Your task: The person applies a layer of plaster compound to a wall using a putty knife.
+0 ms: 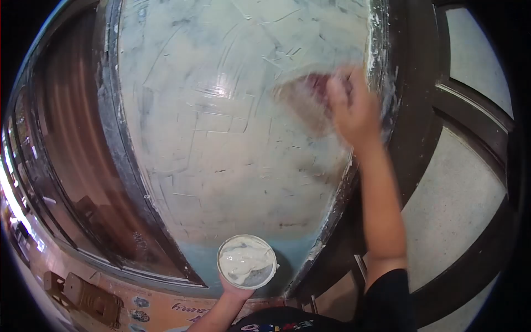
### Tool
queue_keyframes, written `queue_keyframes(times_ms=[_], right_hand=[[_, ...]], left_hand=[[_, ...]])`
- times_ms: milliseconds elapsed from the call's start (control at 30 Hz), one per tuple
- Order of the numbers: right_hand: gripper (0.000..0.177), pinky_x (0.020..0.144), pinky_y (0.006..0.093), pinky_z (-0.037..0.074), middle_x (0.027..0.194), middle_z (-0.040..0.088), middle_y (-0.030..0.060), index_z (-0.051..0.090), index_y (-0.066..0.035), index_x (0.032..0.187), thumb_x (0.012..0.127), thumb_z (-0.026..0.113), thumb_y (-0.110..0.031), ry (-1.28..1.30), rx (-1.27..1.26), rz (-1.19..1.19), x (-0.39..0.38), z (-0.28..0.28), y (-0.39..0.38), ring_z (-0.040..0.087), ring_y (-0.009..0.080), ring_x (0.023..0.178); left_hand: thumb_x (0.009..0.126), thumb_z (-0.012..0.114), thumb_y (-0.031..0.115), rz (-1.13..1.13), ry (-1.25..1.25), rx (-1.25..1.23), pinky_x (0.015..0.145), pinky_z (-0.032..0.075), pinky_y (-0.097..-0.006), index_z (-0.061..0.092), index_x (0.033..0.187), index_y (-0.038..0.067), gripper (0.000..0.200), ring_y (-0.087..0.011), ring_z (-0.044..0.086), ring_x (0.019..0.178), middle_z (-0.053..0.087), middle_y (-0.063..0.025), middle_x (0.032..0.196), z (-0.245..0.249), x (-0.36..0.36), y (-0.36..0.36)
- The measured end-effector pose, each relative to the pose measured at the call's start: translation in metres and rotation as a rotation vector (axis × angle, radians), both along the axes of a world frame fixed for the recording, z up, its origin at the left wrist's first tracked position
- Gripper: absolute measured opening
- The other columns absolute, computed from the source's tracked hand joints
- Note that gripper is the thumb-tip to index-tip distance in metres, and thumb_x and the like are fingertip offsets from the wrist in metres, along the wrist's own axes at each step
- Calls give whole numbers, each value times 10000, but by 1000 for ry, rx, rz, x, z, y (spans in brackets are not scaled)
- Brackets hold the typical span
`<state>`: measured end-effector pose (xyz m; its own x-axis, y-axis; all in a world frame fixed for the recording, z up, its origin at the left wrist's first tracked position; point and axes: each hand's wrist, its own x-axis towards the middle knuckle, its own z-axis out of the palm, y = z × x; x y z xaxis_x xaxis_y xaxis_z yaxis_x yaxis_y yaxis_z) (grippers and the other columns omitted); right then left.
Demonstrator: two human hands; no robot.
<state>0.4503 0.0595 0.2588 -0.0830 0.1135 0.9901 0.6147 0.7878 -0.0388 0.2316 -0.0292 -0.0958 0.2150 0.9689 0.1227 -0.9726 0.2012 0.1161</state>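
Observation:
My right hand (354, 108) is closed around a wide putty knife (304, 105) with a dark red grip, blurred by motion. Its blade lies at or just off the wall panel (221, 155), near the right edge; contact is hard to judge. The panel has a pale, patchy coat with scored lines and ridges, and bare blue-green paint at its foot. Low in front of me, my left hand (237, 290) supports a round container (220, 271) from beneath, fingers mostly hidden. White putty (243, 260) lies inside it, smeared unevenly.
Dark wooden framing with pale panels (459, 171) stands to the right. On the left is a brown-framed window or door (72, 127). A brown plastic stool (91, 299) and a pair of sandals (141, 315) are on the orange floor covering at lower left.

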Motion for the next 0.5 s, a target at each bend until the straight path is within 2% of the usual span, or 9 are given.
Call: queue_keyframes(times_ms=[33, 67, 100, 133, 200, 333, 400, 467, 500], right_hand=[[258, 699, 463, 516, 958, 675, 205, 590, -102, 1100, 947, 598, -309, -40, -223, 62, -19, -41, -14, 667, 407, 858], [294, 740, 468, 522, 996, 678, 199, 602, -102, 1142, 937, 614, -312, -195, -148, -26, -33, -93, -6, 665, 402, 898], [347, 800, 470, 521, 1028, 676, 204, 602, -100, 1201, 923, 627, -305, -323, -352, 11, -48, -138, -8, 654, 406, 948], [350, 850, 460, 514, 1075, 673, 205, 598, -93, 1225, 931, 612, -283, -467, -579, 225, -61, -161, -15, 642, 403, 1006], [311, 856, 451, 514, 1075, 674, 190, 611, -67, 1199, 905, 619, -169, -485, -689, 369, -91, -220, -14, 637, 403, 1020], [345, 862, 449, 513, 1074, 680, 175, 595, -84, 1233, 893, 618, -136, -438, -835, 378, -107, -224, -26, 643, 395, 1023], [311, 860, 447, 513, 1078, 678, 180, 594, -83, 1201, 895, 607, -128, -415, -807, 379, -115, -226, -28, 644, 399, 1021], [263, 851, 445, 516, 1071, 679, 178, 588, -81, 1159, 898, 593, -116, -404, -949, 286, -124, -232, -30, 646, 398, 1027], [186, 822, 425, 520, 1044, 681, 161, 604, -64, 1082, 902, 585, -106, -381, -815, 325, -125, -245, -23, 658, 373, 981]], left_hand=[[961, 412, 537, -9, -16, -18, 1110, 347, -648, 511, 1400, 121, 613, -432, 467, 1328, 493, -170, 1461, -3, -3, 5], [961, 419, 545, -20, -29, -36, 1106, 330, -677, 502, 1411, 133, 616, -435, 455, 1337, 481, -163, 1475, -4, -7, 7], [963, 432, 520, -20, -12, 12, 1106, 358, -636, 508, 1405, 132, 593, -415, 478, 1321, 499, -151, 1460, 2, -9, 6], [963, 432, 520, -14, -10, 19, 1106, 358, -636, 508, 1405, 132, 593, -415, 478, 1321, 499, -151, 1460, 5, -13, 5], [974, 418, 504, -36, -61, 77, 1111, 362, -615, 508, 1408, 138, 574, -393, 486, 1321, 503, -143, 1459, 10, -21, 8], [988, 370, 514, -14, -9, 48, 1118, 357, -595, 470, 1446, 153, 592, -381, 483, 1329, 482, -136, 1478, 11, -37, 9], [983, 369, 528, 18, 74, 28, 1119, 355, -595, 455, 1457, 150, 612, -385, 475, 1338, 470, -141, 1488, 4, -44, 10], [981, 375, 531, -2, 27, 48, 1127, 344, -596, 454, 1458, 144, 619, -385, 461, 1351, 461, -151, 1494, -7, -52, 15], [979, 379, 531, -8, -11, 65, 1135, 332, -598, 448, 1463, 137, 627, -383, 452, 1359, 456, -150, 1500, -6, -56, 14]])
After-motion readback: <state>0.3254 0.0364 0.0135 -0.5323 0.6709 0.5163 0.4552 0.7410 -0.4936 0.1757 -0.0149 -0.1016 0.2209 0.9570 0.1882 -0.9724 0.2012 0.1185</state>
